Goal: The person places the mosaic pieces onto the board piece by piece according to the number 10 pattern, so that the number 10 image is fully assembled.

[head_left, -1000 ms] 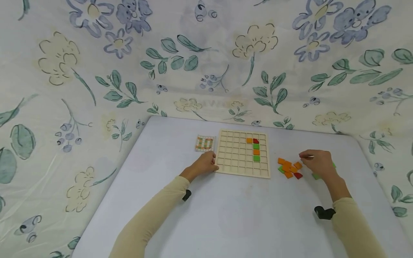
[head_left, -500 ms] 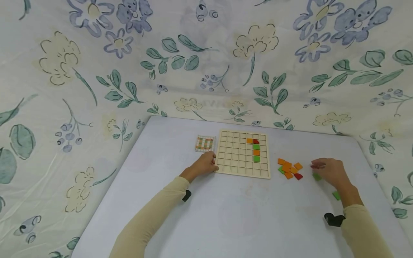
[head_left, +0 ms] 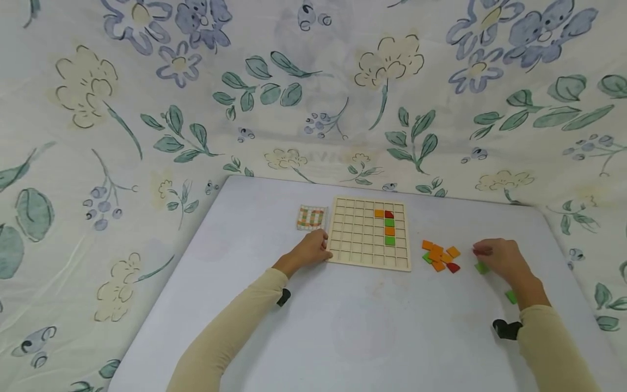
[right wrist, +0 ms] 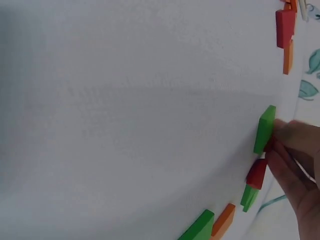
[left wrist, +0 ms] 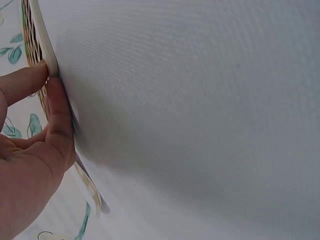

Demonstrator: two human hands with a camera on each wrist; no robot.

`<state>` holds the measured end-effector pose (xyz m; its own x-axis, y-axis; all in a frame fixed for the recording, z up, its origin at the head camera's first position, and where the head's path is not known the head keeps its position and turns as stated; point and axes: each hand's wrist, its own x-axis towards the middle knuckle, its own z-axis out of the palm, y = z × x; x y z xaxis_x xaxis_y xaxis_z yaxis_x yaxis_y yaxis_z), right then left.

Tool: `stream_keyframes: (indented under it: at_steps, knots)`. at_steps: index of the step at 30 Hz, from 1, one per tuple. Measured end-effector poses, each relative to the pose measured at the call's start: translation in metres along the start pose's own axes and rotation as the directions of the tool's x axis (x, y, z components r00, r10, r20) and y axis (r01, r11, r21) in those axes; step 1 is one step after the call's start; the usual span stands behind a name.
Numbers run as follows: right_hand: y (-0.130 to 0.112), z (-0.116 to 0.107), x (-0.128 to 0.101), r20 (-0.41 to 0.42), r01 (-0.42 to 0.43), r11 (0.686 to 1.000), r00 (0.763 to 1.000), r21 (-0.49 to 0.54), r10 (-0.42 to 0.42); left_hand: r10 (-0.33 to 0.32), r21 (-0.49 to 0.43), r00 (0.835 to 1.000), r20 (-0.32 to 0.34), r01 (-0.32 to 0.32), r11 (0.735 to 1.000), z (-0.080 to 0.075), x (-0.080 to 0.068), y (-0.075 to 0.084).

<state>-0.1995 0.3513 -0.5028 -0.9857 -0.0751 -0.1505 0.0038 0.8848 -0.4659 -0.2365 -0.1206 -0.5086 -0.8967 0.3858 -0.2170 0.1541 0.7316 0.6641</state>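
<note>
A wooden grid board [head_left: 362, 242] lies on the white table and holds a short column of orange, red and green tiles [head_left: 389, 227] near its far right. My left hand [head_left: 313, 249] grips the board's near left corner; in the left wrist view its thumb [left wrist: 59, 117] and a finger pinch the board's edge [left wrist: 44, 40]. Right of the board, my right hand [head_left: 496, 255] pinches a red tile [head_left: 482, 251] at its fingertips, just over a green tile [head_left: 482, 268]. In the right wrist view the fingers [right wrist: 292, 150] touch the red tile [right wrist: 257, 173] and the green tile [right wrist: 264, 129].
A loose heap of orange tiles [head_left: 439, 255] with a red tile [head_left: 453, 267] lies between board and right hand. Another green tile [head_left: 511, 296] sits by my right wrist. A checked pattern card [head_left: 311, 218] lies left of the board. Flowered cloth [head_left: 313, 98] surrounds the table.
My right hand has moved right and nearer, away from the orange heap, and now rests over the green tile with a red tile at its fingertips. The left hand has stayed put.
</note>
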Motion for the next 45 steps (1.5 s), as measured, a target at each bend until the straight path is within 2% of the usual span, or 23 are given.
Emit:
stream_keyframes:
  at_steps: [4,7,11,17,20,26,32,38,45]
  knots:
    - [-0.002,0.003,0.0,-0.024,-0.011,1.0,1.0,-0.027,0.011,-0.003,0.003,1.0,0.005,0.003,1.0,0.0,-0.001,-0.001]
    - [-0.002,0.004,0.001,-0.025,-0.064,0.997,0.998,-0.039,0.063,-0.001,0.006,1.0,0.009,0.001,1.0,0.0,0.0,-0.002]
    - [0.0,0.003,-0.001,-0.009,-0.102,0.995,0.995,0.003,0.102,0.002,0.018,1.0,0.02,-0.002,1.0,0.002,0.003,-0.003]
    - [0.001,0.002,-0.002,0.095,-0.056,0.99,0.995,0.13,0.044,-0.005,0.028,1.0,0.015,0.004,1.0,0.004,0.004,-0.004]
    - [0.004,0.003,-0.002,0.102,-0.031,0.989,0.995,0.144,0.016,-0.001,0.032,1.0,0.01,0.0,0.999,0.004,0.005,-0.004]
    - [0.007,0.002,-0.005,0.062,0.008,0.993,0.998,0.117,-0.015,0.005,0.031,1.0,0.011,-0.006,0.999,0.004,0.004,-0.002]
    - [0.011,0.006,-0.006,-0.011,0.023,0.996,1.0,0.08,-0.023,-0.005,0.019,1.0,0.017,0.005,1.0,0.003,0.003,0.0]
    - [0.012,0.006,-0.006,-0.057,0.072,0.996,0.996,0.054,-0.068,0.002,0.016,1.0,0.012,-0.002,1.0,0.002,0.002,0.0]
    - [0.009,0.009,0.0,-0.061,0.057,0.995,0.997,0.077,-0.052,-0.002,0.014,1.0,0.0,0.002,1.0,0.0,0.002,0.0]
